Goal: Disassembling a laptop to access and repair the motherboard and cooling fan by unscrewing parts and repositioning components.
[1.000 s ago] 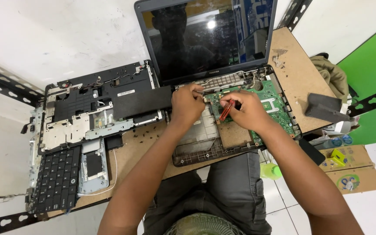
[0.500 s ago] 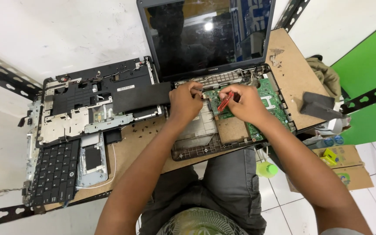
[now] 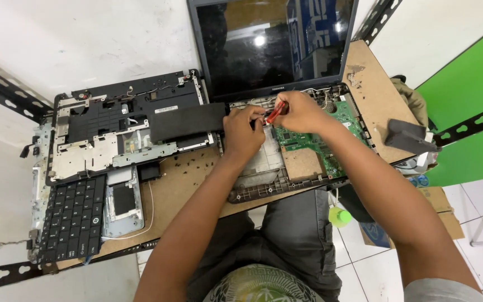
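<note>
The right hand (image 3: 303, 112) has its grip clamped on a red-handled screwdriver (image 3: 274, 112), working at the back edge of the opened laptop base (image 3: 264, 168) on the surface. Its long axis runs from 2 toward 8 o'clock, tip low at 8. The left hand (image 3: 243, 132) rests closed on the base, holding nothing I can see. Next comes steady downward pressure.

One opened laptop (image 3: 286, 100), one loose keyboard (image 3: 71, 221), one red screwdriver (image 3: 275, 112), two hands: left (image 3: 243, 133), right (image 3: 303, 112).
</note>
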